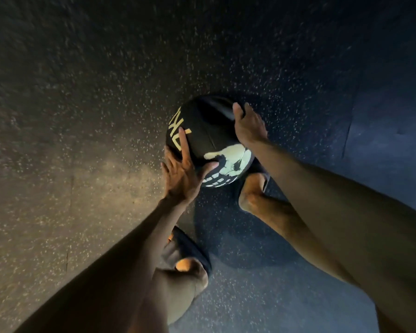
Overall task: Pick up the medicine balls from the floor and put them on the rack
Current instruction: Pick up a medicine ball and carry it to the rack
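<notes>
Dark speckled floor (pixel 82 116), sandalled feet (pixel 250 193)

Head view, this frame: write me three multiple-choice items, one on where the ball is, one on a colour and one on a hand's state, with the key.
1. Where is the medicine ball?
A. Between the left hand and the right hand
B. On a rack shelf
C. Under a foot

2. What colour is the ball's lettering?
A. Red
B. Yellow
C. Blue

3. How do the left hand's fingers lie?
A. Curled in an empty fist
B. Hanging clear of the ball
C. Spread straight against the ball

Key: 1 A, a hand lies on each side of the ball; 2 B, yellow letters show on the black surface by the left hand; 3 C, the fingers fan out flat on the ball.
</notes>
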A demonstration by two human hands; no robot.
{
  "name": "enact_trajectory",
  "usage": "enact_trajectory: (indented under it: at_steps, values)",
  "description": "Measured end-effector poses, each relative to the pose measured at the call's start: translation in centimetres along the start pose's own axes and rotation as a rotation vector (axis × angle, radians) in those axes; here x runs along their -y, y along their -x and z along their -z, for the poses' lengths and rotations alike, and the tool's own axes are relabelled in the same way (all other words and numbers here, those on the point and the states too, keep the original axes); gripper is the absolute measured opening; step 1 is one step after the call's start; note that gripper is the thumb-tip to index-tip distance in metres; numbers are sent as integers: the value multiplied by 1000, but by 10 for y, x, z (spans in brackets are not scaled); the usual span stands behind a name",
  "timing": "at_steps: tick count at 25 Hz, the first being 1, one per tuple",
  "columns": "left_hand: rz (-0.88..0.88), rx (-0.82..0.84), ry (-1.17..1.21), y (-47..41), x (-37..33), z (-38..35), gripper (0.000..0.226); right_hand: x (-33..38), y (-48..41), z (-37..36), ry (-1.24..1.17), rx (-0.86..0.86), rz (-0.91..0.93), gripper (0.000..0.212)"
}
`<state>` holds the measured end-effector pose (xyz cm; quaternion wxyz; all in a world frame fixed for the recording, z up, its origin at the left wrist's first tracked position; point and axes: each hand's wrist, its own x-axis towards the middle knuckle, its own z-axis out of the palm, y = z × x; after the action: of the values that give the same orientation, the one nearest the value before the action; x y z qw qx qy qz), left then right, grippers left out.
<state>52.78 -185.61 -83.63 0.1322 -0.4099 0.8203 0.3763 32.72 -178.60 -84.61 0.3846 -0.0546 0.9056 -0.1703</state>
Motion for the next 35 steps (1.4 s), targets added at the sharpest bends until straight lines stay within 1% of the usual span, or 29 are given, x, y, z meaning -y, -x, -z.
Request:
enact_trajectory:
  at_steps: [2, 3, 5, 6, 7, 9, 11, 12, 14, 15, 16, 18, 20, 21, 23, 25, 26, 27, 29, 30, 32, 33, 34, 35]
  values:
    - [74, -4, 33, -33, -21, 16, 104, -5, 19, -1, -52, -87, 152, 68]
    - [118, -15, 50, -53, -30, 25, 99, -12, 35, -5, -33, -128, 233, 70]
    - [194, -26, 93, -90, -47, 42, 89, -22, 57, -12, 37, -116, 346, 82]
    - [216, -22, 84, -109, -53, 51, 85, -19, 54, -14, 44, -93, 372, 90]
    - [225, -16, 58, -127, -55, 57, 85, -12, 43, -12, 21, -82, 379, 94]
    - [161, 13, -4, -149, -61, 72, 89, 15, 13, -2, -34, -65, 367, 94]
    - [97, 1, 57, -148, -68, 76, 81, 36, -19, 14, -39, -50, 375, 89]
    - [75, 6, 96, -142, -74, 77, 82, 46, -39, 25, -40, -33, 373, 87]
    - [36, 42, 160, -132, -89, 76, 96, 67, -79, 50, -52, 38, 332, 81]
    - [-2, 36, 183, -136, -94, 72, 99, 79, -102, 67, -59, 84, 293, 79]
    - [-42, 11, 190, -143, -106, 73, 97, 91, -121, 83, -54, 112, 257, 76]
    - [-77, -54, 188, -175, -125, 73, 89, 106, -146, 107, -20, 95, 247, 69]
    - [10, -36, 159, -214, -146, 81, 88, 101, -144, 115, -2, 39, 330, 69]
    - [55, -7, 120, -235, -151, 87, 88, 93, -134, 114, 0, 29, 379, 72]
    - [148, 16, 73, -285, -159, 105, 81, 73, -117, 107, 49, 66, 481, 82]
    - [216, -52, 58, -334, -165, 129, 67, 68, -118, 99, 110, 75, 571, 90]
    - [217, -88, 50, -352, -164, 138, 61, 75, -127, 97, 112, 57, 592, 92]
    - [190, -98, 39, -365, -162, 144, 59, 89, -137, 97, 94, 41, 582, 93]
    - [119, -66, 7, -375, -156, 154, 60, 124, -157, 101, 34, 29, 539, 93]
    - [97, -58, 5, -378, -154, 158, 62, 138, -167, 106, 27, 16, 548, 91]
    - [130, -33, 55, -393, -155, 175, 62, 168, -194, 120, 55, 26, 578, 86]
    - [154, -13, 74, -401, -160, 183, 63, 186, -210, 128, 72, 45, 563, 83]
    - [150, 12, 71, -405, -165, 192, 67, 206, -224, 136, 73, 70, 522, 79]
    - [116, 37, 57, -408, -168, 200, 75, 231, -240, 143, 55, 92, 468, 75]
